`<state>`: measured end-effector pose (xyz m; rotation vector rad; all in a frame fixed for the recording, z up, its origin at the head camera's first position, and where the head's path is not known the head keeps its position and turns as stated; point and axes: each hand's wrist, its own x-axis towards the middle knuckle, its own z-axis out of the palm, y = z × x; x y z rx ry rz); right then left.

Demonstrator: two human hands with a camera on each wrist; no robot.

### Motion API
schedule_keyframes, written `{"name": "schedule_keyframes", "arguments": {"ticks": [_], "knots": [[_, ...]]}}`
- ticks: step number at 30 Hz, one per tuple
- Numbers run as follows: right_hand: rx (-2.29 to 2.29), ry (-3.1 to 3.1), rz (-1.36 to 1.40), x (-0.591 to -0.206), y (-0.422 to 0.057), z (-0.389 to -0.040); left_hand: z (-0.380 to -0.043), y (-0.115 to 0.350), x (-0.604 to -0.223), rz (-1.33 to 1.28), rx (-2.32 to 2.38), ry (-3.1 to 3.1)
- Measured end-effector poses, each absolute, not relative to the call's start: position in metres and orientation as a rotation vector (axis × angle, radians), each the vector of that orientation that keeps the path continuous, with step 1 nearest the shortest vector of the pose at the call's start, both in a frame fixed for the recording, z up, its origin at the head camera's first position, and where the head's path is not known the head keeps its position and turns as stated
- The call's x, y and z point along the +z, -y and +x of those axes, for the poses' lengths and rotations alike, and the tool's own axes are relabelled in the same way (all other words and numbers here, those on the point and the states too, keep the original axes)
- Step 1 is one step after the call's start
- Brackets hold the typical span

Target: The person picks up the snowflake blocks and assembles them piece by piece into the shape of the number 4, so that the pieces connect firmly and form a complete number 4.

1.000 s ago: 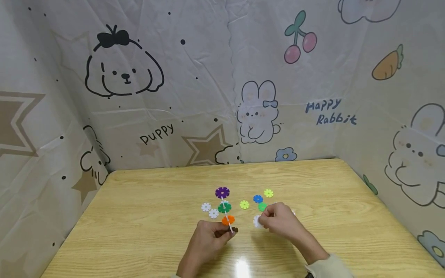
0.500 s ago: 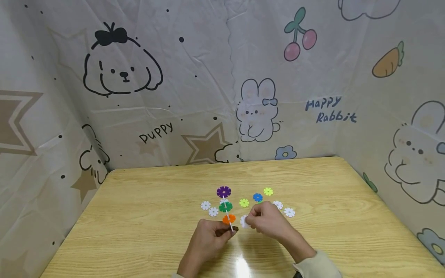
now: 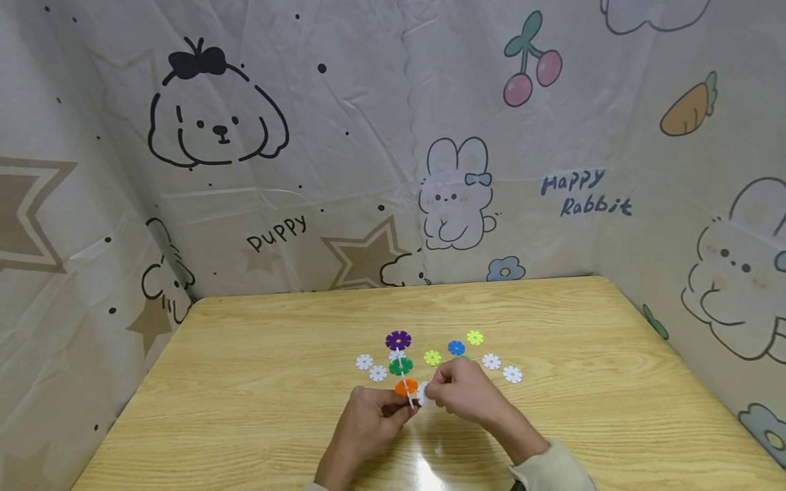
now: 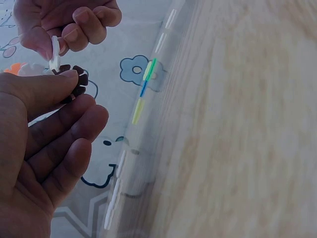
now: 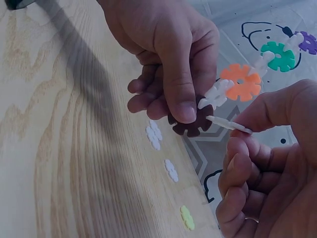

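Note:
A chain of slotted snowflake discs runs away from my left hand (image 3: 371, 419): a purple disc (image 3: 398, 340), a green disc (image 3: 401, 366) and an orange disc (image 3: 406, 387), with white discs linking them. My left thumb and fingers pinch the dark brown disc (image 5: 190, 125) at the near end. My right hand (image 3: 469, 394) pinches a separate white disc (image 5: 227, 123) between thumb and forefinger. In the right wrist view this disc stands edge-on, its tip right at the brown disc's rim. The left wrist view shows the white disc (image 4: 54, 53) overlapping the brown disc's upper edge.
On the wooden table (image 3: 276, 382), loose white discs (image 3: 377, 373) lie left of the chain. Toward the right are a yellow disc (image 3: 432, 358), a blue disc (image 3: 456, 348), another yellow disc (image 3: 475, 337) and white discs (image 3: 512, 374). A printed cloth (image 3: 344, 136) hangs behind.
My right hand has moved left with the white disc, bringing it to the brown disc. White discs on the right have come into view. My left hand has stayed nearly still.

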<state>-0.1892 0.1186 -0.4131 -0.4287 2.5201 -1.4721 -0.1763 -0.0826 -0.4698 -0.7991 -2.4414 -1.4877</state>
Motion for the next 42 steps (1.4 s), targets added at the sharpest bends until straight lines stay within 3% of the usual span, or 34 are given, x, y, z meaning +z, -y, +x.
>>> {"name": "schedule_keyframes", "arguments": {"ticks": [42], "knots": [[-1.506, -2.504, -0.469, -0.414, -0.102, -0.192, -0.179, 0.086, -0.471, -0.802, -1.371, 2.405]]}}
